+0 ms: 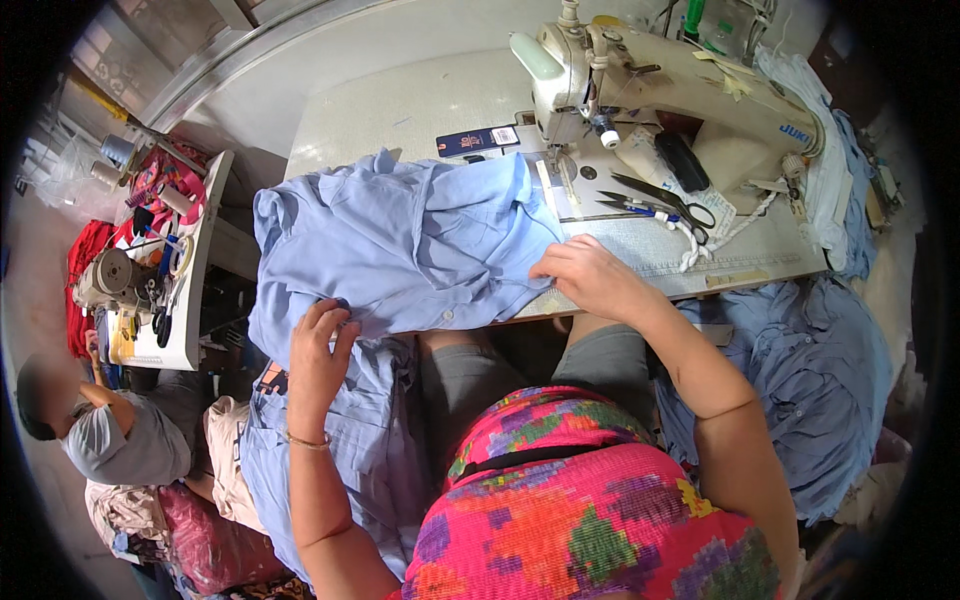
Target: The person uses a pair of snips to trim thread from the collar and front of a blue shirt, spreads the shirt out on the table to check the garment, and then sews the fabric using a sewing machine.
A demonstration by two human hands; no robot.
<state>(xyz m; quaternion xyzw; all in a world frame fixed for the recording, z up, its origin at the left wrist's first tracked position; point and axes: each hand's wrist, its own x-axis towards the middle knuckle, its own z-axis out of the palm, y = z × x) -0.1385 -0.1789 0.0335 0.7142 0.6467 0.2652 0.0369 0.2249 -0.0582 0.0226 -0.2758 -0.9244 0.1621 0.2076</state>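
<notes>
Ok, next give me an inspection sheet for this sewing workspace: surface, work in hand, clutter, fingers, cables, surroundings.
Surface: pale table, bearing a sewing machine.
Work in hand: light-blue shirt, rumpled, its right end near the needle area.
Clutter: black scissors right of the needle area; dark tag behind the shirt.
Fingers: left fingers at the shirt's near edge; right fingers at its right near corner; grip unclear.
Cables: nothing clearly seen; white cord beside the scissors.
Surroundings: blue cloth heap at right; seated person at left.
</notes>
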